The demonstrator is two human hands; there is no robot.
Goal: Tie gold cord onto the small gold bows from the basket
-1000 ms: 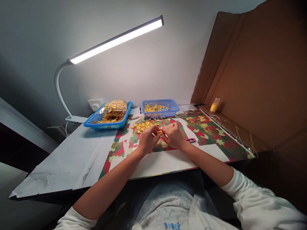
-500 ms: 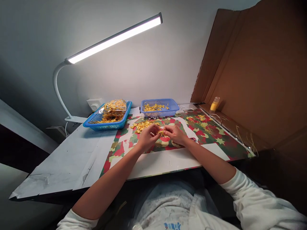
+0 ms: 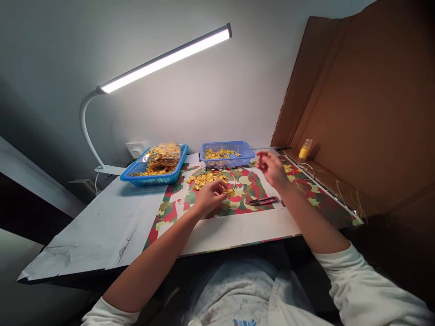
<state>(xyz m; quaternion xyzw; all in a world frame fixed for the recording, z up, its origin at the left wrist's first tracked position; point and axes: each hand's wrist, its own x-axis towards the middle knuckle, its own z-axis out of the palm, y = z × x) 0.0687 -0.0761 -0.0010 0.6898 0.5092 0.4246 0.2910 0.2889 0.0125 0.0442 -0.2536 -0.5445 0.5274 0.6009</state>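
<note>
My left hand [image 3: 212, 195] is closed in a pinch on a small yellow ribbon bow [image 3: 230, 193], just right of a pile of yellow ribbon bows [image 3: 202, 180]. A thin yellow cord [image 3: 234, 180] curves up beside these fingers. My right hand [image 3: 273, 171] is raised to the right, above the camouflage-patterned mat, its thumb and fingers drawn together. Whatever lies between them is too small to make out. Thread snips [image 3: 263, 201] with dark red handles lie on the mat between and below the hands.
A blue basket [image 3: 176, 174] of yellow pieces and a plastic bag stands at left. Behind the pile sits a periwinkle basket [image 3: 227, 160] with yellow bows. Silvery beads lie before it. A lamp [image 3: 166, 59] hangs overhead. Cardboard [image 3: 353, 108] and a yellow-filled bottle [image 3: 305, 149] are at right.
My right hand has moved up and right, away from my left hand, and the snips now show fully. My left hand stays almost in place with the bow.
</note>
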